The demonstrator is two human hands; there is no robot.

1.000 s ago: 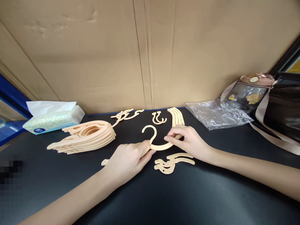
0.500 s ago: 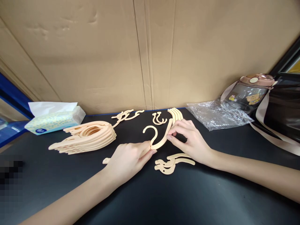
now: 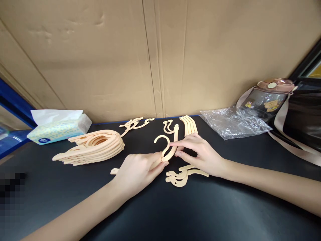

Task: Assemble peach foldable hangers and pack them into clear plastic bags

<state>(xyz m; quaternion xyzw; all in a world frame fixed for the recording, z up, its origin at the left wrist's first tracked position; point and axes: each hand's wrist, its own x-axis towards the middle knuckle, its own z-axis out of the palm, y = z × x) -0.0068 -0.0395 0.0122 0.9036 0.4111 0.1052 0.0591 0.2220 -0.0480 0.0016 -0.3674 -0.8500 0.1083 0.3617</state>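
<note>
On the black table [image 3: 175,214] my left hand [image 3: 136,172] pinches the middle of a peach plastic hanger [image 3: 165,147], just below its hook. One arm of the hanger pokes out from under my left hand at the left. My right hand [image 3: 198,152] has its fingers closed on the hanger's other arm [image 3: 174,140], which stands folded upward beside the hook. Just in front of my right hand lie a few loose curved hanger arms [image 3: 182,175].
A stack of folded hangers [image 3: 92,147] lies at the left, with a tissue pack [image 3: 56,129] behind it. Loose hooks [image 3: 168,127], arm pieces [image 3: 189,125] and small parts [image 3: 134,124] lie near the cardboard wall. A crumpled plastic bag [image 3: 232,124], a water bottle [image 3: 265,100] and a dark bag [image 3: 304,124] sit at the right.
My right hand has swung the hanger's right arm from lying out to the right up to standing next to the hook. My left hand stayed in place.
</note>
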